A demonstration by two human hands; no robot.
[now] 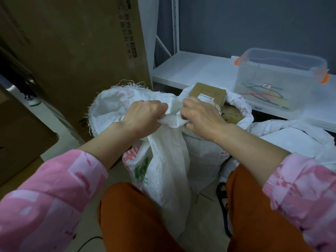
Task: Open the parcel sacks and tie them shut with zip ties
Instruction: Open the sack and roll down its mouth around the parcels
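Note:
A white woven parcel sack [167, 160] with green and red print stands between my knees. Its mouth is gathered into a bunch at the top. My left hand [143, 115] grips the bunched fabric from the left, fingers curled into it. My right hand [201, 113] grips the same bunch from the right. Behind it a second white sack [238, 104] stands open with a brown cardboard parcel [207, 93] showing in its mouth. A clear plastic bin [280, 79] on the shelf holds coloured zip ties [261, 95].
Large cardboard boxes [72, 51] stand at the left and far left. A white shelf [198, 70] runs behind the sacks. Another white sack [294, 135] lies at the right. A black cord [225, 215] lies on the floor by my right leg.

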